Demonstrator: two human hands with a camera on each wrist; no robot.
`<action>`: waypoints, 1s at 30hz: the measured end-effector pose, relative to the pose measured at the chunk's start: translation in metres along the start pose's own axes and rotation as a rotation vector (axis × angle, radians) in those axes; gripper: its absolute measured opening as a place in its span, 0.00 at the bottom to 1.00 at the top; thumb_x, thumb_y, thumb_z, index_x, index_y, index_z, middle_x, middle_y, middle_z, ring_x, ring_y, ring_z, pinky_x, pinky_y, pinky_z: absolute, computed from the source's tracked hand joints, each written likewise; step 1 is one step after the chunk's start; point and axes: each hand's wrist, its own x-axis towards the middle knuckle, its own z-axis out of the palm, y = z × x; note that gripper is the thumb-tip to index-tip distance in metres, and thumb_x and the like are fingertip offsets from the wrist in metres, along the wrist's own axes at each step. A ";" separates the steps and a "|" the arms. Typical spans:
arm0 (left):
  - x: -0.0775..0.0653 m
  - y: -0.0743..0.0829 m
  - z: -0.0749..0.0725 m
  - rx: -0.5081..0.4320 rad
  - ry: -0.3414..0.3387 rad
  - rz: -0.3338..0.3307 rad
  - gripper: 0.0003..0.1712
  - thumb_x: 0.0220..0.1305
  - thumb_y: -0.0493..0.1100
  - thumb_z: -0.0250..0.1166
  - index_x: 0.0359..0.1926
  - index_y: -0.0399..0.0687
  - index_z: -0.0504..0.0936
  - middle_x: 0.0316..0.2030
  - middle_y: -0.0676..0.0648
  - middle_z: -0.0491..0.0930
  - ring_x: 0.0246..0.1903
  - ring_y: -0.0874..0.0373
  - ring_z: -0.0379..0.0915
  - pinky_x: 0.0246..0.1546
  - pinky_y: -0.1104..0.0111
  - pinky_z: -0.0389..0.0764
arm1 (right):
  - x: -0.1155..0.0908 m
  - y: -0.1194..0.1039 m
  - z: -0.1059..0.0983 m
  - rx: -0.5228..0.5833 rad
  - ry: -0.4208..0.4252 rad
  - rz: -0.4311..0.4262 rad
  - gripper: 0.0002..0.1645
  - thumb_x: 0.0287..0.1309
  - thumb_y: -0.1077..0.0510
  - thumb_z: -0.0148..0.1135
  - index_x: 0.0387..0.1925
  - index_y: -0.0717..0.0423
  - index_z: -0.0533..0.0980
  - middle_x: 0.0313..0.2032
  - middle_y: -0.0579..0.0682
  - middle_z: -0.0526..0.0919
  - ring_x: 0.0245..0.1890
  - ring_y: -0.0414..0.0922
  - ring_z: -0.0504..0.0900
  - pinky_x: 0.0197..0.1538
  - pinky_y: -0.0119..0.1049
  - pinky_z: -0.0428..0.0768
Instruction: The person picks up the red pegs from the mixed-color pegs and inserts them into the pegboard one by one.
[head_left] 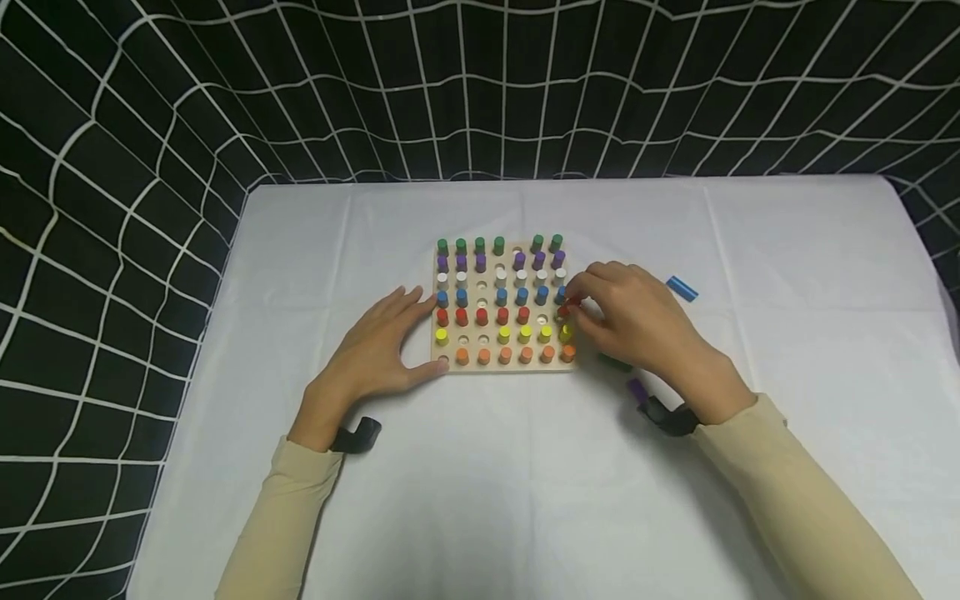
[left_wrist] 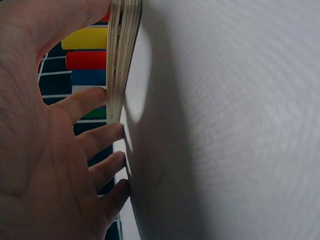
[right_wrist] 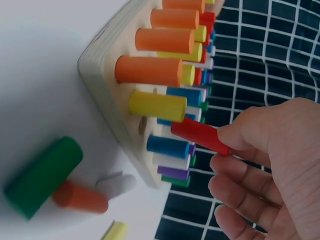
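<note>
A wooden pegboard (head_left: 510, 372) holds rows of coloured pegs: green, purple, white, blue, red, yellow and orange. My right hand (head_left: 637, 312) is at its right edge and pinches a red peg (right_wrist: 200, 136) between thumb and fingers. The peg is tilted, close to an unfilled hole (right_wrist: 142, 125) between a yellow peg (right_wrist: 157, 106) and a blue peg (right_wrist: 168, 146). At the board's left side, my left hand (head_left: 378, 346) rests with fingers spread, its thumb by the near left corner. In the left wrist view the thumb touches the board's edge (left_wrist: 120, 60).
Loose pegs lie on the white cloth right of the board: a green peg (right_wrist: 44, 177), an orange peg (right_wrist: 80, 197), a partly visible yellow peg (right_wrist: 116, 231), a purple peg (head_left: 637, 390) and a blue piece (head_left: 682, 288). A white net (head_left: 465, 75) stands behind the table.
</note>
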 end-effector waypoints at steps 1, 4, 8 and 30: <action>0.000 0.000 0.000 0.001 -0.001 0.000 0.57 0.59 0.76 0.65 0.84 0.61 0.58 0.85 0.48 0.54 0.86 0.47 0.42 0.86 0.45 0.50 | 0.002 -0.001 0.001 0.002 -0.005 -0.007 0.06 0.62 0.60 0.72 0.41 0.54 0.86 0.38 0.50 0.90 0.39 0.50 0.87 0.50 0.51 0.85; 0.000 -0.001 0.000 -0.003 -0.001 0.001 0.57 0.59 0.76 0.65 0.84 0.61 0.59 0.85 0.47 0.54 0.86 0.46 0.43 0.86 0.45 0.50 | 0.006 -0.003 0.005 0.009 -0.017 -0.029 0.05 0.62 0.61 0.72 0.40 0.54 0.86 0.38 0.51 0.90 0.37 0.49 0.86 0.50 0.49 0.86; -0.001 -0.001 0.001 -0.008 -0.003 0.006 0.57 0.59 0.75 0.65 0.84 0.60 0.59 0.85 0.47 0.54 0.86 0.46 0.43 0.86 0.45 0.50 | 0.010 -0.006 0.010 0.016 -0.039 -0.044 0.06 0.61 0.61 0.73 0.41 0.54 0.87 0.36 0.50 0.89 0.36 0.48 0.83 0.48 0.46 0.85; 0.000 -0.001 -0.001 -0.017 0.003 0.010 0.57 0.59 0.75 0.65 0.84 0.61 0.59 0.85 0.48 0.54 0.86 0.46 0.43 0.86 0.45 0.50 | 0.025 -0.011 0.017 -0.001 -0.093 -0.108 0.07 0.61 0.60 0.74 0.41 0.55 0.87 0.34 0.51 0.87 0.33 0.46 0.79 0.42 0.42 0.82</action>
